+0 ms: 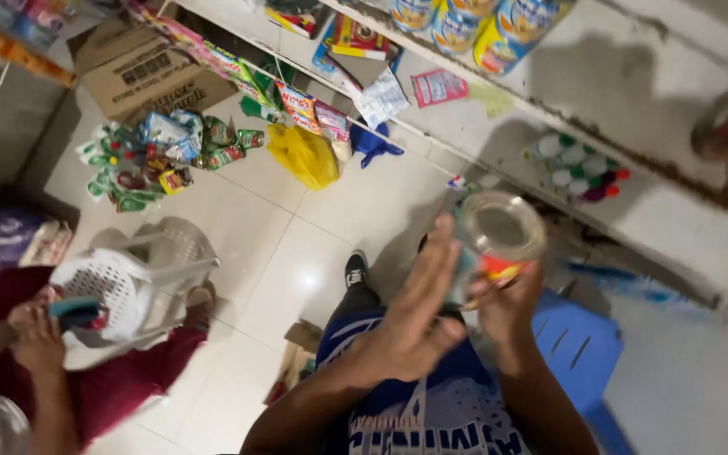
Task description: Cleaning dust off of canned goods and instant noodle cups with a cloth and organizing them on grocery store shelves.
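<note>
My right hand (505,313) grips a clear round jar (499,229) from below, its open mouth turned up toward the camera and a red and yellow label on its side. My left hand (414,313) is spread flat with fingers extended, pressed against the jar's left side. Both hands are raised in front of my blue printed shirt (431,413). The picture is blurred by motion.
A blue plastic stool (579,350) stands at my right. White shelves (684,227) carry cans, packets and capped bottles. A white plastic chair (132,278) stands left, beside a seated person in dark red holding a phone. Packets, a yellow bag (303,156) and a cardboard box (132,72) lie on the tiled floor.
</note>
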